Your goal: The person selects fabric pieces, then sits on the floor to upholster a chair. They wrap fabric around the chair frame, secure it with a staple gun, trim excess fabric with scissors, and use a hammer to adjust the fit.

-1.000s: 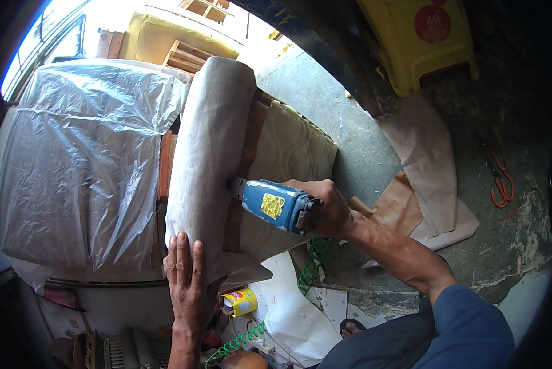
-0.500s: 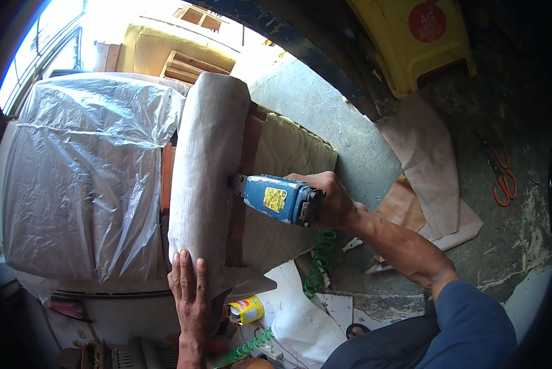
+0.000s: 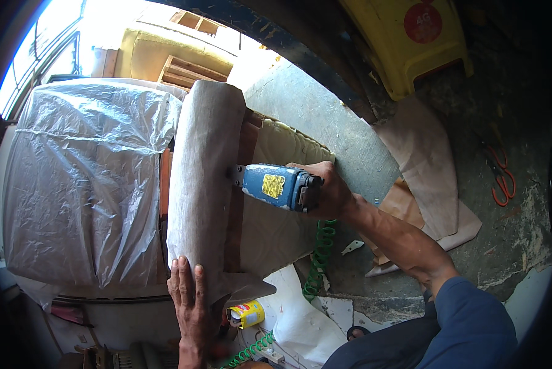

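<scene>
My right hand (image 3: 326, 188) is closed around the grip of a blue pneumatic staple gun (image 3: 274, 186). The nose of the gun meets the right side of a long padded armrest (image 3: 203, 166) wrapped in pale grey-beige fabric, at the fabric's edge by a brown wooden strip (image 3: 246, 147). My left hand (image 3: 188, 295) lies against the near end of the armrest, fingers stretched out over the fabric and holding nothing. Its thumb is hard to make out. From below the gun, a green coiled air hose (image 3: 317, 261) hangs down.
Clear plastic sheeting (image 3: 85, 184) covers the furniture's left part. On the floor at right are fabric offcuts (image 3: 426, 160) and orange-handled scissors (image 3: 502, 184). A yellow plastic stool (image 3: 405, 46) stands at the far right. Near my left wrist sits a yellow can (image 3: 248, 313).
The staple gun has shifted a little along the armrest toward its far end. My left hand stays on the near end, while the whole view has tilted slightly.
</scene>
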The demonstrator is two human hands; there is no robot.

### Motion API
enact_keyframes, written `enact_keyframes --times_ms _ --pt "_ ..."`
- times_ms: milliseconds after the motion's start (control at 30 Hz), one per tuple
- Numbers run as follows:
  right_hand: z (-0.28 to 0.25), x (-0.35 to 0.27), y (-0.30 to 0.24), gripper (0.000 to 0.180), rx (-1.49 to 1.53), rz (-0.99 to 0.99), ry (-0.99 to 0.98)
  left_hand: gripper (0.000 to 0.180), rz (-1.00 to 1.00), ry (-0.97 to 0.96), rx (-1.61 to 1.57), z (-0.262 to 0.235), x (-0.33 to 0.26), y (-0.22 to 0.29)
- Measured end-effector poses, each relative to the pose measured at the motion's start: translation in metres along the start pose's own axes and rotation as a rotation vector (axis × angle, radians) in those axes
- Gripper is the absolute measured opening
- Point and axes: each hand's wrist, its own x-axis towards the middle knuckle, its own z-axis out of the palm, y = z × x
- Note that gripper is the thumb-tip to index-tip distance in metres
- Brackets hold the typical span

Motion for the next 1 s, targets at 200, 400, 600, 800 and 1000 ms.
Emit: enact_keyframes --times_ms 200,400,600,800,1000 --pt "-0.005 0.002 0.006 0.029 -0.01 0.003 -0.006 0.113 0.011 0.002 -0.002 0.001 0.0 -0.001" --pt "-0.01 0.009 0.015 0.027 -0.022 0.004 -0.017 0.103 -0.009 0.008 -0.028 0.002 -0.002 -0.001" --pt "-0.012 0.012 0.022 0.026 -0.031 0.003 -0.022 0.104 -0.013 0.004 -0.022 0.003 -0.002 -0.001" --pt "-0.016 0.014 0.027 0.024 -0.038 0.004 -0.032 0.104 -0.012 0.012 -0.033 0.002 -0.001 0.0" --pt "-0.018 0.021 0.033 0.022 -0.044 0.006 -0.04 0.107 0.0 0.003 -0.014 0.001 -0.001 0.0"
